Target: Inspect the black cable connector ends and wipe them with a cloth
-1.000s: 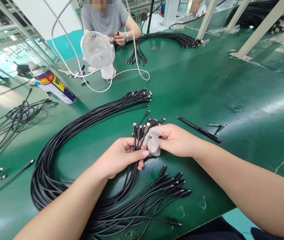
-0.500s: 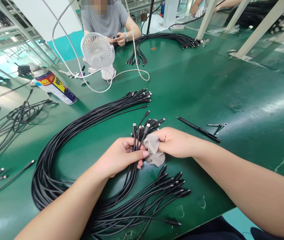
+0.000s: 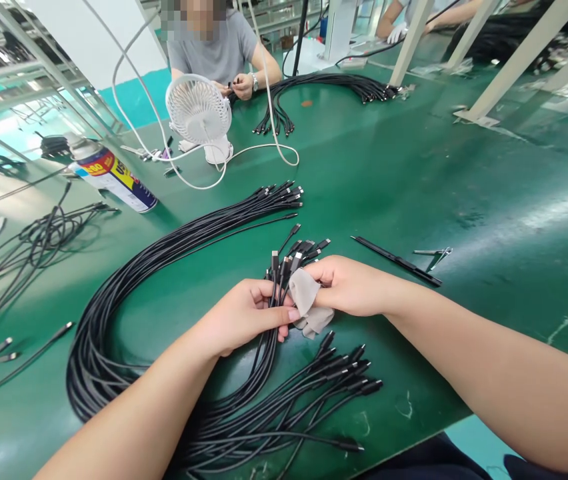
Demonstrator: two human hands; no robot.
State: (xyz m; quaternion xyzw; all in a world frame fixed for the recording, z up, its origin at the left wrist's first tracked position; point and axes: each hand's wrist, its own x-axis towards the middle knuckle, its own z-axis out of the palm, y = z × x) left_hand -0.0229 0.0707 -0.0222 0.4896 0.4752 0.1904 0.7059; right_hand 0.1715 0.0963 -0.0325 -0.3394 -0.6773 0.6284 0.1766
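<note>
My left hand (image 3: 257, 313) is closed round a bunch of black USB cables (image 3: 267, 353), just below their plugs. Against these plugs, my right hand (image 3: 347, 285) pinches a crumpled light-grey cloth (image 3: 305, 293), which partly hides the cable ends. Its fingertips are tucked behind the cloth. Nearer my body, more cable ends (image 3: 347, 370) fan out on the green table. A long bundle of black cables (image 3: 129, 267) curves round on the left, its far plugs (image 3: 284, 193) lying beyond my hands.
Right of my hands lie a black pen-like tool (image 3: 397, 260) and small metal nail clippers (image 3: 434, 257). A white fan (image 3: 199, 110), a spray can (image 3: 117, 177) and loose cables (image 3: 39, 233) stand or lie to the left. Across the table (image 3: 489, 280), a person (image 3: 214, 57) handles cables.
The cloth has shifted slightly and its folds hang differently. My left hand has moved a little to the right with the cables. The camera view has tilted slightly.
</note>
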